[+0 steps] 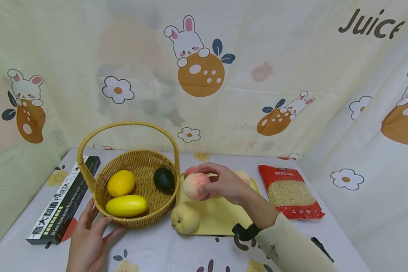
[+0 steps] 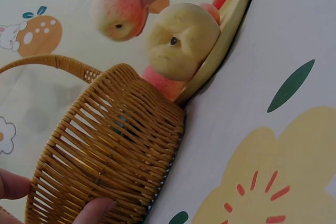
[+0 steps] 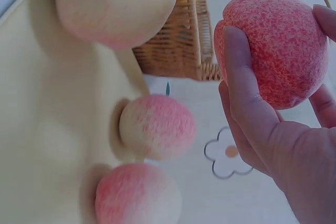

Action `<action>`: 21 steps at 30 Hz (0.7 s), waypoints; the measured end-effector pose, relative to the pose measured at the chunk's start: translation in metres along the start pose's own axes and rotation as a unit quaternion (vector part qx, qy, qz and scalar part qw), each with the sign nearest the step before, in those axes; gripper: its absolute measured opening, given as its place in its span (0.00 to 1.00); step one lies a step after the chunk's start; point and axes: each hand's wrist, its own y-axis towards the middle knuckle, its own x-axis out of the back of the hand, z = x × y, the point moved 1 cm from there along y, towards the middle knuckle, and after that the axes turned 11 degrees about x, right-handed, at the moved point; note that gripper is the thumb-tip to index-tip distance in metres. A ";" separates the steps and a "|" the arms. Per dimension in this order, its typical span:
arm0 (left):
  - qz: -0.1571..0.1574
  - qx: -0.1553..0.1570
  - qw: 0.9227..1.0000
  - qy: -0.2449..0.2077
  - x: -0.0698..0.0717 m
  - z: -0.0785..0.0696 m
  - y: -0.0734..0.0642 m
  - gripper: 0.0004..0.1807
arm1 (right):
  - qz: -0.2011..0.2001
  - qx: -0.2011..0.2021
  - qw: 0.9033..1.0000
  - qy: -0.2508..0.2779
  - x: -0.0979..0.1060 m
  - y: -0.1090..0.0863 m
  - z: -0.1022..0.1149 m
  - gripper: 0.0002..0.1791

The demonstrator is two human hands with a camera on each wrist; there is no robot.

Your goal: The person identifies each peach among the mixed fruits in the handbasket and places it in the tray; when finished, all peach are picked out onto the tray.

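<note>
My right hand (image 1: 221,183) grips a pink-and-cream peach (image 1: 194,186) between thumb and fingers, raised over the left side of a yellow tray (image 1: 224,215). A pale peach (image 1: 185,218) sits at the tray's front left corner. Two pinker peaches (image 3: 157,127) show farther along the tray in the right wrist view. My left hand (image 1: 88,238) rests its spread fingers and thumb against the outer wall of a wicker basket (image 1: 139,223), at its front left. Inside lie a long yellow fruit (image 1: 127,206), a rounder orange-yellow fruit (image 1: 121,183) and a dark green avocado (image 1: 164,180).
The basket's tall arched handle (image 1: 129,123) rises above its rim. A black-and-white pasta box (image 1: 64,204) lies to the left of the basket. Right of the tray is a red food bag (image 1: 292,192). A patterned curtain (image 1: 204,113) hangs behind the table.
</note>
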 end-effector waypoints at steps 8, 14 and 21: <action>-0.005 0.001 1.000 0.003 0.000 0.001 0.001 0.51 | -0.019 0.003 1.000 0.002 0.025 -0.026 -0.011 0.27; -0.008 0.002 1.000 0.000 0.001 0.002 0.001 0.51 | -0.033 0.006 0.999 -0.002 0.038 -0.045 -0.022 0.26; -0.007 0.004 1.000 -0.007 0.001 0.001 0.002 0.51 | -0.044 0.002 0.999 0.001 0.047 -0.062 -0.033 0.26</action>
